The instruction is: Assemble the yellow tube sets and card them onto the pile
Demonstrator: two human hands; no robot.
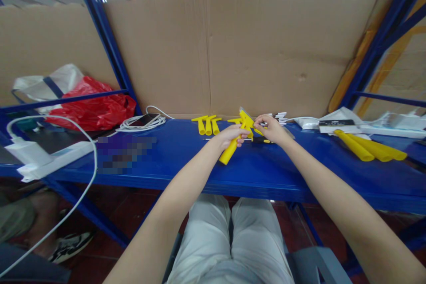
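I have the left grip wrapped firmly around the handle of one yellow tool, which sits tilted over the blue surface, head end away from me and handle end towards me; my right grip is beside that head, thumb and fingers curled nearly together, but I cannot tell from here whether they pinch a small part or merely touch it.

I judge the work to be partway, with this one piece in hand and unfinished; three yellow T-shaped pieces stand in a row to the left, their heads fitted, perhaps done, perhaps waiting, I cannot say which; three yellow tubes lie together at the far right, no heads visible on them, so I take those as left to do; a black-and-yellow screwdriver-like handle lies near the grips, untouched as far as I can see; the small white packets behind my right grip are too blurred to read.
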